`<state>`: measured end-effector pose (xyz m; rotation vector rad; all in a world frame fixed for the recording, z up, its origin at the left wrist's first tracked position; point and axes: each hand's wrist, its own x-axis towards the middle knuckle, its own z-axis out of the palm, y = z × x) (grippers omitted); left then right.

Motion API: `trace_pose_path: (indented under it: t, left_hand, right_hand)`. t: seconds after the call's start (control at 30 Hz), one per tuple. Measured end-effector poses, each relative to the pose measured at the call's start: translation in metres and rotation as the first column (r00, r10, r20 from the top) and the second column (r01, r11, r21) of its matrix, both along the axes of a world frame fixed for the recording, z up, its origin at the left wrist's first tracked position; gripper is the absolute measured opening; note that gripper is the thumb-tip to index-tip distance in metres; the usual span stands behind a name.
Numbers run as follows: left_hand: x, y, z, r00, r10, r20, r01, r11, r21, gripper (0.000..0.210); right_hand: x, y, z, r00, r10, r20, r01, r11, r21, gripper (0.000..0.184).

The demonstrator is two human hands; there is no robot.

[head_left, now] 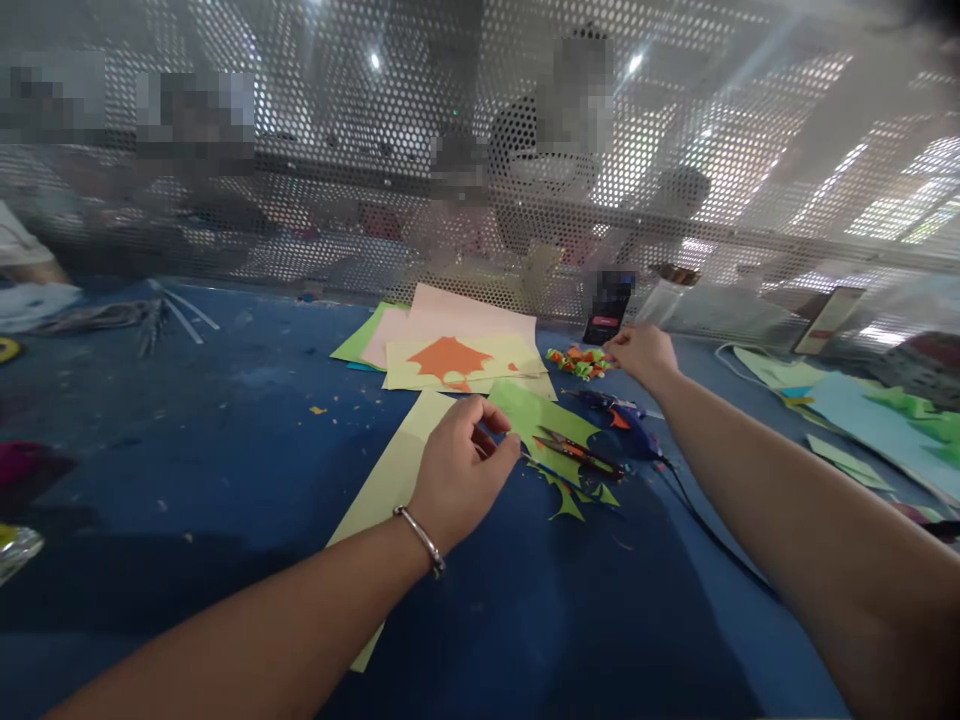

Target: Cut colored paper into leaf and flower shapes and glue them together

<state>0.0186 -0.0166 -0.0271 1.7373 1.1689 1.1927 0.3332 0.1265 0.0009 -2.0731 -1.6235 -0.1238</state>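
My left hand (466, 468), with a bracelet at the wrist, is over the middle of the table, fingers curled and thumb against the fingertips. What it pinches, if anything, is too small to make out. Beside it, green paper (517, 405) lies under open-bladed thread snips (577, 453), with cut green scraps (568, 500) in front. Farther off, my right hand (646, 352) reaches to the edge of a pile of small orange, green and white paper curls (576, 362). Its fingers are closed together at the pile; whatever is between them is hidden.
A blue glue gun (637, 432) with a black cord lies right of the snips. Stacked pastel sheets (472, 315) hold a cut orange paper (450, 358). A phone (609, 308) leans near the perforated metal screen (337, 200). Blue paper (862, 420) lies right, a yellow strip (397, 460) left.
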Motion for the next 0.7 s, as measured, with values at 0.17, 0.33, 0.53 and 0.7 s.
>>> trace_pose_path:
  t: [0.17, 0.33, 0.53, 0.7]
  left_hand:
    - [-0.004, 0.01, -0.002, 0.995, 0.039, 0.091, -0.037, 0.999, -0.025, 0.008]
    - [-0.007, 0.015, -0.003, 0.985, 0.086, 0.148, -0.087, 0.996, -0.002, 0.006]
    - [-0.013, 0.026, -0.005, 0.992, 0.108, 0.066, -0.113, 0.991, 0.071, 0.003]
    - [-0.019, 0.037, -0.01, 0.932, 0.056, -0.357, 0.024, 0.976, 0.215, 0.014]
  right_hand:
    - [-0.025, -0.026, -0.001, 0.994, 0.109, -0.002, -0.109, 0.994, -0.02, 0.021]
    - [-0.062, -0.088, -0.006, 0.902, 0.432, -0.019, -0.428, 0.887, -0.17, 0.016]
    - [-0.072, -0.13, -0.015, 0.847, 0.526, 0.08, -0.462, 0.801, -0.381, 0.015]
    - [-0.064, -0.128, -0.024, 0.848, 0.529, 0.016, -0.493, 0.799, -0.344, 0.016]
